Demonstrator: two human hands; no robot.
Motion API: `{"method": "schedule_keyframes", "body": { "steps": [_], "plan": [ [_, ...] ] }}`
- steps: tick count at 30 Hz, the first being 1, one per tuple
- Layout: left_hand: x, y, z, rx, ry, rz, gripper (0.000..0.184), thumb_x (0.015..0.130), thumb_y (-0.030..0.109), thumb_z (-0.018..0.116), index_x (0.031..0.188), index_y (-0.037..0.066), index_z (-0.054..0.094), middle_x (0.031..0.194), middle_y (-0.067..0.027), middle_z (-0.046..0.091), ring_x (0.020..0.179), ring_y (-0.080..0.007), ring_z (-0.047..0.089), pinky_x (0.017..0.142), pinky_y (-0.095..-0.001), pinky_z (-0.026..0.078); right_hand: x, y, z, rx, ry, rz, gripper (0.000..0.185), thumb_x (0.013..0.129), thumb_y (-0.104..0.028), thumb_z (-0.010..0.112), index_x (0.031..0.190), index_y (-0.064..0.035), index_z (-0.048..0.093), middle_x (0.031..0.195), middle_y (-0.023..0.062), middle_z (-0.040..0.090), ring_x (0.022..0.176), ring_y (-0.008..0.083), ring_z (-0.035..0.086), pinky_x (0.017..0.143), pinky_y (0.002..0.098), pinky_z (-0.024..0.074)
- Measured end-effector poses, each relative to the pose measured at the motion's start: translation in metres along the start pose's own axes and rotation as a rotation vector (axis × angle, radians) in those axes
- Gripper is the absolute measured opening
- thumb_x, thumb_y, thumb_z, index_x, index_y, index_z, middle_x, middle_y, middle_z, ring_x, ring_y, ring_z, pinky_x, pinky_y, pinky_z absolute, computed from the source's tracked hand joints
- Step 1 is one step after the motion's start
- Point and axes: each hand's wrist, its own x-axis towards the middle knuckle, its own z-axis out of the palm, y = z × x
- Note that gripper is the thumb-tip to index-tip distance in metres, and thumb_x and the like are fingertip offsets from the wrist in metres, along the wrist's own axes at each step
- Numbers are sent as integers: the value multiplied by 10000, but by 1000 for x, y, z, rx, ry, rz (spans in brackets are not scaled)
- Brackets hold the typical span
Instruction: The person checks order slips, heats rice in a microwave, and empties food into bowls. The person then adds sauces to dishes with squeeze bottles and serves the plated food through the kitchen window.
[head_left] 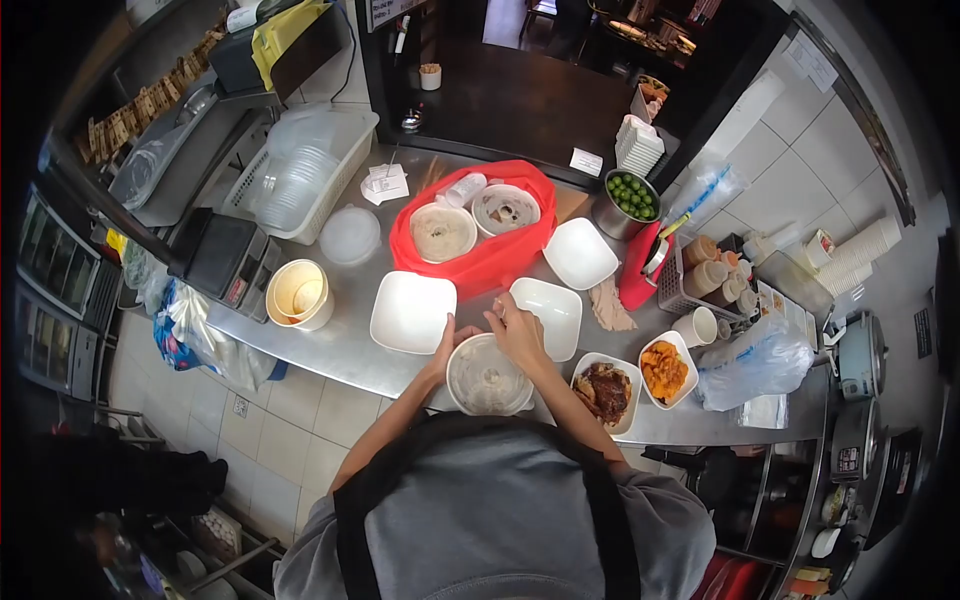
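Here's the round container (489, 378) on the near side of the counter (335, 343), right between the two hands, its lid see-through but what's inside too cloudy to make out. Left hand (450, 348) cups its left side, thumb by the rim, fingers curved round; right hand (517, 332) sits over the far right rim, fingers bent and mostly closed, and I can't tell whether they pinch the edge. Looks like rim work, so the left should brace firmly without squeezing the wall in, while the right works evenly round the edge, container level. Elbow care matters too: just outside the right forearm sits brown food (603, 391), with orange food (664, 368) further right. A white bowl (556, 315) lies just beyond the right hand, another white dish (412, 312) ahead-left of the left, and straight ahead a red bag (470, 276) holds two round tubs (443, 235).
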Motion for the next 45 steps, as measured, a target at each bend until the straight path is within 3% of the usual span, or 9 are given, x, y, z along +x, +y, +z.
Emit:
{"method": "schedule_keyframes", "body": {
  "steps": [13, 25, 29, 32, 35, 36, 40, 43, 45],
  "plan": [
    [-6, 14, 5, -34, 22, -200, 973, 789, 745, 134, 1301, -56, 345, 1256, -176, 469, 1144, -234, 472, 985, -344, 357, 5, -26, -10, 32, -32, 82, 157, 826, -170, 574, 887, -65, 474, 682, 155, 607, 646, 353, 609, 523, 412, 446],
    [-25, 7, 6, -18, -43, -71, 777, 870, 636, 177, 1356, 41, 290, 1321, -141, 407, 1209, -255, 404, 1027, -362, 304, -42, -83, -85, 187, -15, -696, 137, 767, -132, 665, 779, -26, 579, 691, 96, 616, 549, 227, 592, 502, 310, 470],
    [-83, 41, 15, 279, 73, 180, 693, 917, 535, 249, 1391, 33, 189, 1420, -110, 258, 1300, -194, 256, 1086, -327, 151, -49, -89, -121, 285, 194, -288, 102, 803, -68, 612, 746, -24, 540, 651, 56, 566, 529, 107, 516, 483, 238, 401],
    [-129, 109, 76, 583, 32, 562, 527, 897, 326, 451, 1314, 23, 339, 1308, -133, 414, 1196, -210, 409, 1004, -341, 298, -30, -80, -98, 675, 415, -53, 43, 892, -74, 482, 869, -42, 464, 714, 3, 474, 597, 52, 405, 543, 181, 328],
    [-138, 138, 102, 883, 159, 505, 368, 824, 98, 585, 1172, 12, 500, 1123, -136, 576, 1024, -238, 569, 853, -337, 448, 13, -93, -79, 783, 539, -113, 59, 916, -108, 445, 934, -54, 431, 760, 12, 463, 620, 66, 405, 555, 196, 335],
    [-131, 148, 107, 968, 217, 787, 213, 783, -38, 566, 992, -9, 592, 953, -110, 642, 894, -248, 625, 759, -327, 494, 36, -90, -80, 662, 691, -166, 94, 917, -131, 447, 966, -51, 438, 784, 22, 470, 639, 78, 416, 564, 209, 344],
    [-89, 197, 51, 1366, 754, 1270, 294, 711, -55, 549, 988, 36, 588, 994, -110, 624, 928, -291, 597, 802, -361, 481, 84, -95, -137, 520, 1141, -18, 260, 934, -209, 420, 1123, -31, 439, 931, 86, 510, 788, 172, 492, 686, 297, 424],
    [-23, 207, -64, 1582, 971, 1049, 249, 656, 49, 562, 905, 55, 563, 893, -115, 606, 851, -315, 568, 763, -405, 452, 75, -104, -147, 701, 1096, -203, 315, 894, -171, 517, 1159, -2, 488, 1078, 154, 545, 993, 220, 518, 858, 322, 421],
    [20, 198, -136, 1954, 1114, 833, 203, 677, 135, 570, 875, 97, 556, 821, -99, 602, 786, -275, 574, 741, -410, 445, 73, -77, -134, 254, 756, -372, 528, 925, -260, 438, 1343, 17, 271, 1388, 166, 307, 1282, 283, 297, 1106, 326, 129]
  ]
}}
